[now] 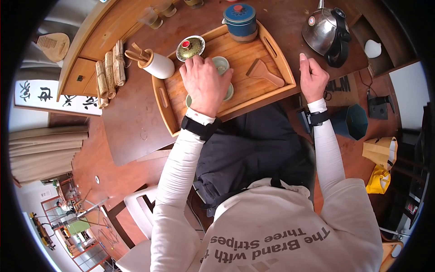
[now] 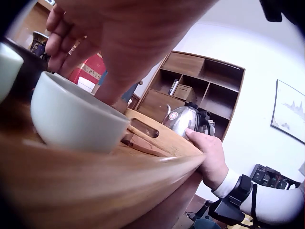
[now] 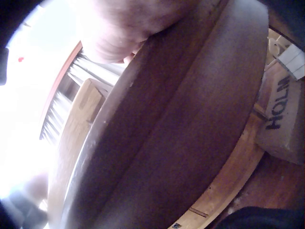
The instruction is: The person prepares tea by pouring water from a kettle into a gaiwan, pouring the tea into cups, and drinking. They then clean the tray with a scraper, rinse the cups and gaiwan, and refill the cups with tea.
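Note:
My left hand [image 1: 206, 86] reaches over the wooden tray [image 1: 253, 102], its thumb and fingers apart around a pale green cup [image 1: 220, 65]; whether they touch it is unclear. Beside its fingertips sits a lidded patterned bowl [image 1: 190, 47]. Another pale cup [image 2: 71, 114] stands below this hand [image 2: 128, 38] in the left wrist view, partly hidden by it in the head view. Just off the tray's right corner, my right hand [image 1: 313, 79] has loosely curled fingers and holds nothing visible. The right wrist view shows this hand [image 3: 133, 28] at the dark table edge [image 3: 167, 105].
On the tray are a blue lidded pot [image 1: 240, 25] and a wooden scraper-shaped tool [image 1: 267, 75]. A steel kettle [image 1: 319, 36] stands beyond my right hand. At left are a white holder with wooden tools [image 1: 161, 65] and rolled bamboo mats [image 1: 108, 68]. Glasses [image 1: 154, 21] stand further back.

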{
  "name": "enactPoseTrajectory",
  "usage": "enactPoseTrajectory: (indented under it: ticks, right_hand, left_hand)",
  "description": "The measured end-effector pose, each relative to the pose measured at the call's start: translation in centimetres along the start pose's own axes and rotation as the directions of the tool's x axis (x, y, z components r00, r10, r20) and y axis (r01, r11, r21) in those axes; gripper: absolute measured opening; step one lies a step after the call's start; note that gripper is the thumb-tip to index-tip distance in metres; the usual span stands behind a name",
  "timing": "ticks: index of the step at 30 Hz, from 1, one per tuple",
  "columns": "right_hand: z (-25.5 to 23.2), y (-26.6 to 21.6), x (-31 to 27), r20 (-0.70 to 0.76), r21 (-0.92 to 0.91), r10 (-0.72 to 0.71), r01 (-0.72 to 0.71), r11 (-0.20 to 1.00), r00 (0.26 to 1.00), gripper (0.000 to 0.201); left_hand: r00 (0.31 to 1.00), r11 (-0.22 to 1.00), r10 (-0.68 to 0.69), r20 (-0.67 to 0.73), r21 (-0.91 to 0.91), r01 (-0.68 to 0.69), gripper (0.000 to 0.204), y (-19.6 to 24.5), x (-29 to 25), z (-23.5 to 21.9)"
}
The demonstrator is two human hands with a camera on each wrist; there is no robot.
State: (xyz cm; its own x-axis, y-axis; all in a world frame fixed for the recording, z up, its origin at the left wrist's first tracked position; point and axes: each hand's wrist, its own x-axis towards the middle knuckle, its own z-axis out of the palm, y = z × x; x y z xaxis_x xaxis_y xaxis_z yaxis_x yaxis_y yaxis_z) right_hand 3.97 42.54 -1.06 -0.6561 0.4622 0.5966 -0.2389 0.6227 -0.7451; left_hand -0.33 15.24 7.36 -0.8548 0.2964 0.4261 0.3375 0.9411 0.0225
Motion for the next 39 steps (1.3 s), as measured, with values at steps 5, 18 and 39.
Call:
enactPoseTrajectory:
  ticks: [5, 18, 39]
  right_hand:
    - [0.0, 0.0, 0.0, -0.003, -0.011, -0.022, 0.022, 1.000, 1.000, 0.040]
    - [-0.4, 0.2, -0.1, 0.055, -0.050, 0.007, -0.004, 0.999, 0.998, 0.039]
    - [-0.1, -0.3, 0.0, 0.015, 0.001, -0.007, 0.007, 1.000, 1.000, 0.038]
  left_hand:
    - [0.999, 1.000, -0.026, 0.046, 0.007, 0.025, 0.043, -0.2, 0.4, 0.4]
    - [0.968, 0.848, -0.233, 0.094, -0.468, 0.250, 0.053, -5.3, 0.3, -6.5]
    - [0.980, 0.953, -0.010, -0.199, -0.299, -0.051, 0.056, -6.0, 1.0, -8.0]
